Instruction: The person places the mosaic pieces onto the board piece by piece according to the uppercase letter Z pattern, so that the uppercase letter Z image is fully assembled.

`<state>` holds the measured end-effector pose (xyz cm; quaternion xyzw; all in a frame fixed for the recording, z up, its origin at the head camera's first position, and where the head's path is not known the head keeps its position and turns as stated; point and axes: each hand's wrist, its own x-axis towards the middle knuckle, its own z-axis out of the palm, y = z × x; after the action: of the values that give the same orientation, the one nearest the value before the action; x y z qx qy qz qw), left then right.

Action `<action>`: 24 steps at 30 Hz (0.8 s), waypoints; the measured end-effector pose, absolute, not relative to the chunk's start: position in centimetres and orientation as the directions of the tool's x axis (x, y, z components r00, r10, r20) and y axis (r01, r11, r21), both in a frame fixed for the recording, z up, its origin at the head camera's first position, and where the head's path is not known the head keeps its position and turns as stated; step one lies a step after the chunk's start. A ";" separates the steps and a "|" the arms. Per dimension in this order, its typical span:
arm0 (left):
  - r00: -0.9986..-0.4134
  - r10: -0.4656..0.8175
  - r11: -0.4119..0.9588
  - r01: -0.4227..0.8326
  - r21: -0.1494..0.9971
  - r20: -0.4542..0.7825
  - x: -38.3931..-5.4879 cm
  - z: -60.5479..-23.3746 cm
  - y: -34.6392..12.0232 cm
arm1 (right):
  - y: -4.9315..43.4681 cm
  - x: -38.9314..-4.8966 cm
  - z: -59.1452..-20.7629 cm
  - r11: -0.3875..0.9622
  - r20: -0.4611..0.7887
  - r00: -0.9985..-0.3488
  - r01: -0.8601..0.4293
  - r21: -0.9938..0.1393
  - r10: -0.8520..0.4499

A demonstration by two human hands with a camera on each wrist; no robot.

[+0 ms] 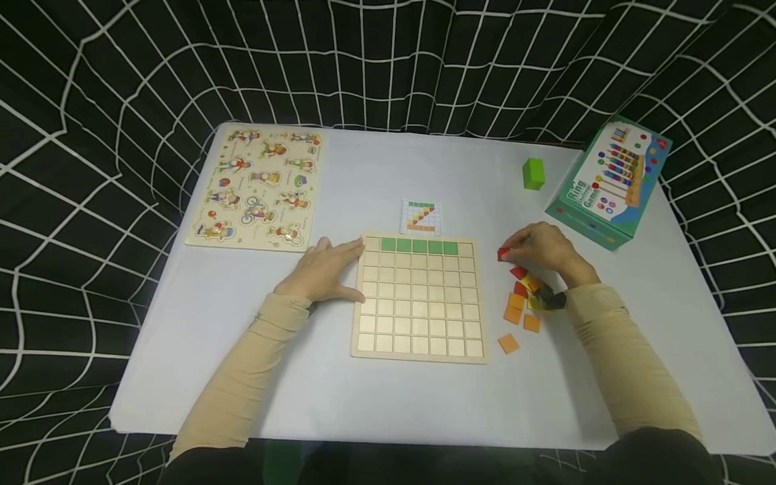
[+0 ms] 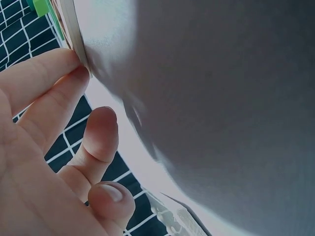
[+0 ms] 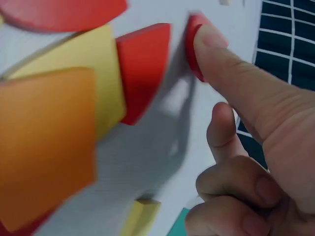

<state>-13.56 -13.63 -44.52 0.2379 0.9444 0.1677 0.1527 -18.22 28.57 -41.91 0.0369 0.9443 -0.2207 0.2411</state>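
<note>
Red tile (image 1: 503,254), smooth and thin, sits pinched in the right hand (image 1: 541,249), just right of a square, pale wooden board (image 1: 419,309) grooved into cells. The left hand (image 1: 321,271), fingers spread, touches the board's left edge. Flat orange squares (image 1: 512,314) lie nearby on the white surface (image 1: 424,401).

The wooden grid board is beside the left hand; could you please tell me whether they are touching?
Touching: the left wrist view shows two fingertips of the left hand meeting the edge of the wooden grid board, with no gap.
</note>
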 end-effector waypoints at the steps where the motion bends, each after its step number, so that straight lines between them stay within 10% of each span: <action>1: -0.840 0.501 0.830 0.398 0.390 -0.210 -13.6 -44.5 -13.6 | 28.6 -18.2 -41.8 0.897 -0.463 -0.885 0.165 -0.411 -0.049; 15: -0.834 0.507 0.828 0.402 0.390 -0.216 -13.6 -44.3 -13.6 | 22.3 -17.9 -40.9 0.841 -0.354 -0.885 -0.072 -0.537 -0.302; 24: -0.834 0.508 0.826 0.401 0.397 -0.214 -13.6 -44.4 -13.7 | 20.1 -18.4 -42.0 0.885 -0.402 -0.882 -0.032 -0.465 -0.244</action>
<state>-13.62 -13.67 -44.42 0.2412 0.9424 0.1703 0.1571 -18.43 20.07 -41.97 -0.0733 0.9428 -0.2287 0.2311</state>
